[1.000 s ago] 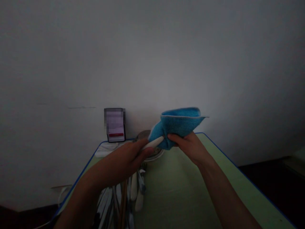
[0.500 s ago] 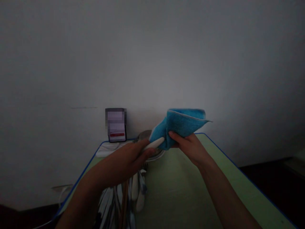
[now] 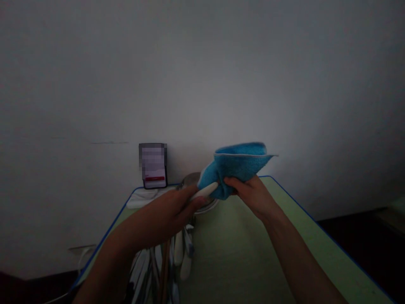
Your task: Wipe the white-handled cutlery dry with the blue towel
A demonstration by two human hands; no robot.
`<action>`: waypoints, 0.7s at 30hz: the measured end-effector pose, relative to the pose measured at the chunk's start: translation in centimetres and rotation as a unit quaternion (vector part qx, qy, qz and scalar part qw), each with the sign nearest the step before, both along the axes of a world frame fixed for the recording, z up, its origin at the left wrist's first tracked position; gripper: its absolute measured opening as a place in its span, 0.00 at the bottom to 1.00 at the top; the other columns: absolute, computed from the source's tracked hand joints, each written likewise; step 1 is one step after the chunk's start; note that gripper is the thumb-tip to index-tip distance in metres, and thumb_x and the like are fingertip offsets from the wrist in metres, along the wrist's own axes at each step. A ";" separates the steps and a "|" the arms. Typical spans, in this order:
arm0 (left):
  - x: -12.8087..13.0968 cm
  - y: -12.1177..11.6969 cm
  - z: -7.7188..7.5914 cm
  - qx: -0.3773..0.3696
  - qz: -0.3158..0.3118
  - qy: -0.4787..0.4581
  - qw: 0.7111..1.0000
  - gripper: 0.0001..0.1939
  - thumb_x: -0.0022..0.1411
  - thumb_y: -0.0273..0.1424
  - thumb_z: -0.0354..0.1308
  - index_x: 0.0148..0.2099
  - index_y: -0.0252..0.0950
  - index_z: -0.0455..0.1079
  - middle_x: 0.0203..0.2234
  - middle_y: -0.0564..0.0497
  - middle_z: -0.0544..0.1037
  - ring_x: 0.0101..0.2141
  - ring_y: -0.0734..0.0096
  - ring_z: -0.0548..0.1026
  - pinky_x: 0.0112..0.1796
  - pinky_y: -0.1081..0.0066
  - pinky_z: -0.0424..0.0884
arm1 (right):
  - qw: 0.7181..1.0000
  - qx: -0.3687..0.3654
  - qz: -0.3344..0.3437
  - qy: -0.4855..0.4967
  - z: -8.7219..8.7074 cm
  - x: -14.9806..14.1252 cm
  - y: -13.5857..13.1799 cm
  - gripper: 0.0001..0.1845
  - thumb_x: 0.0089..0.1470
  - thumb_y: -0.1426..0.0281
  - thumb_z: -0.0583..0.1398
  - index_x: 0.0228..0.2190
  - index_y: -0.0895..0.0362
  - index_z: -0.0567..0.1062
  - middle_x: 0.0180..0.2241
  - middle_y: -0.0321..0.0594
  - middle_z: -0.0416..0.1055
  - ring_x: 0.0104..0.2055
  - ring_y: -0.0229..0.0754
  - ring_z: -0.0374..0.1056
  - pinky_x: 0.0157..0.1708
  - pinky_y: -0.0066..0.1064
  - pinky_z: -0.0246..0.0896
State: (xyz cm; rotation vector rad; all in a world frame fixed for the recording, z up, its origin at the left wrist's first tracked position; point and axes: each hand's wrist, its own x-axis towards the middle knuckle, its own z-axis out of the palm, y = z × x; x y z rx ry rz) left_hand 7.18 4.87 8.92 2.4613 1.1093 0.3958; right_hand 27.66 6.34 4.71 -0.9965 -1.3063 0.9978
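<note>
My left hand (image 3: 172,209) is closed round the white handle of a utensil (image 3: 204,191), held above the table. The utensil's other end is hidden inside a blue cloth (image 3: 236,166). My right hand (image 3: 249,194) pinches that cloth around the utensil, thumb on the near side. Both hands meet over the far middle of the green table (image 3: 240,253).
Several pieces of cutlery (image 3: 171,261) lie on the table below my left arm. A metal bowl (image 3: 193,181) sits behind the hands. A phone (image 3: 153,165) leans on the white wall beside a white object (image 3: 141,199). The table has a blue edge.
The cloth and my right hand shifted slightly right half a second ago and have come back left. My left hand has barely moved.
</note>
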 end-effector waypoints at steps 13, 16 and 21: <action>0.0 -0.1 0.1 -0.007 -0.004 -0.003 1.000 0.20 0.66 0.43 0.37 0.43 0.36 0.66 0.30 0.49 0.75 0.30 0.65 0.72 0.33 0.67 0.67 | 1.000 -0.006 0.009 0.007 0.2 -0.2 -0.2 0.17 0.45 0.65 0.63 0.40 0.54 0.75 0.43 0.42 0.74 0.42 0.47 0.70 0.39 0.42 0.68; 0.0 -0.1 0.0 -0.017 -0.005 -0.004 1.000 0.20 0.67 0.43 0.37 0.44 0.37 0.65 0.31 0.49 0.74 0.31 0.65 0.72 0.34 0.67 0.67 | 1.000 -0.008 0.012 0.014 0.2 -0.2 -0.2 0.17 0.45 0.65 0.63 0.39 0.53 0.75 0.43 0.41 0.74 0.42 0.47 0.70 0.39 0.42 0.68; 0.0 -0.1 0.0 -0.019 0.000 -0.003 1.000 0.19 0.67 0.43 0.38 0.44 0.38 0.65 0.31 0.50 0.74 0.32 0.65 0.72 0.34 0.67 0.66 | 1.000 -0.011 0.020 0.016 0.3 -0.2 -0.3 0.16 0.46 0.65 0.63 0.39 0.54 0.75 0.42 0.41 0.75 0.42 0.46 0.70 0.39 0.41 0.69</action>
